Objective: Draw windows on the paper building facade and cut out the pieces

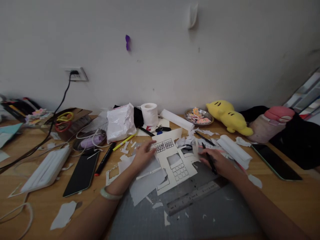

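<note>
My left hand, with a pale bangle at the wrist, has its fingers and thumb closed at the left edge of a white paper cutout. The cutout carries black-outlined grids of rounded shapes and has a rectangular hole in its middle. My right hand is closed round a slim black pen-shaped tool, beside the cutout's right edge; whether it is a pen or a knife I cannot tell. A pale paper strip stands near its fingertips. Under the work lie a grey cutting mat and a metal ruler.
Paper scraps surround the mat. To the left are a phone, a marker and a white power strip. Behind stand a toilet roll and a metal bowl. A yellow plush toy, pink-lidded bottle and another phone are right.
</note>
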Tool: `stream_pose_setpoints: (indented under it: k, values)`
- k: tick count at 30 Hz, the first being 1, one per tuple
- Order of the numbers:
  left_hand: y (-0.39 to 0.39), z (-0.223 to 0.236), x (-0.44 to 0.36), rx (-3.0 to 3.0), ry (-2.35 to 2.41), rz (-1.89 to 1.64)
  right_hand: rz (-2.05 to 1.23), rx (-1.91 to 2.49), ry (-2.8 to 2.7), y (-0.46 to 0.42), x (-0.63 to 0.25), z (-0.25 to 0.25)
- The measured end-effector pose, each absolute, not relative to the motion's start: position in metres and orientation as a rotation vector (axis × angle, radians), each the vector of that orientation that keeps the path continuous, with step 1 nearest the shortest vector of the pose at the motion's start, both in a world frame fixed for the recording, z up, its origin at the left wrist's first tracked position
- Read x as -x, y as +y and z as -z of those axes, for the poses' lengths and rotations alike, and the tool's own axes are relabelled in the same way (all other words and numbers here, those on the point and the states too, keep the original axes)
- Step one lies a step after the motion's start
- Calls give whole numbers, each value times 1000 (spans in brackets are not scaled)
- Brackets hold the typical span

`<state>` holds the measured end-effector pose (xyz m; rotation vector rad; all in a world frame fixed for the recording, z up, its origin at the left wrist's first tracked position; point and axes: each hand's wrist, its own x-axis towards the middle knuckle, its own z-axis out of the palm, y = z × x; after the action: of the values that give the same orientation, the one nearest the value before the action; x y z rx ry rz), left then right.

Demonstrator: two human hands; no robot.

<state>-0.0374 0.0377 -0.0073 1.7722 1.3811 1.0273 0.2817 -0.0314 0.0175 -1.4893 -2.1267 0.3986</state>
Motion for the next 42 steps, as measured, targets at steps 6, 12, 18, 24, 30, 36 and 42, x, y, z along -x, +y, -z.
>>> stream_pose_setpoints:
  k: [6, 12, 18, 24, 30, 36, 42]
  values:
    - [36, 5, 38, -1898, 1321, -902, -430, 1438, -2254, -34, -287, -15]
    - [38, 3, 37, -2104, 1322, -688, -592, 1506, -2368, -36, -283, -25]
    - [43, 3, 37, -2164, 1342, -605, -629, 1567, -2394, -40, -285, -31]
    - [47, 0, 38, -2156, 1343, -576, -676, 1517, -2352, -44, -289, -30]
    - [59, 3, 38, -1991, 1260, -792, -620, 1495, -2278, -42, -281, -32]
    - [75, 8, 33, -1856, 1215, -930, -616, 1457, -2152, -37, -286, -21]
    - [83, 7, 32, -1726, 1210, -1069, -914, 1314, -1238, -24, -287, -2]
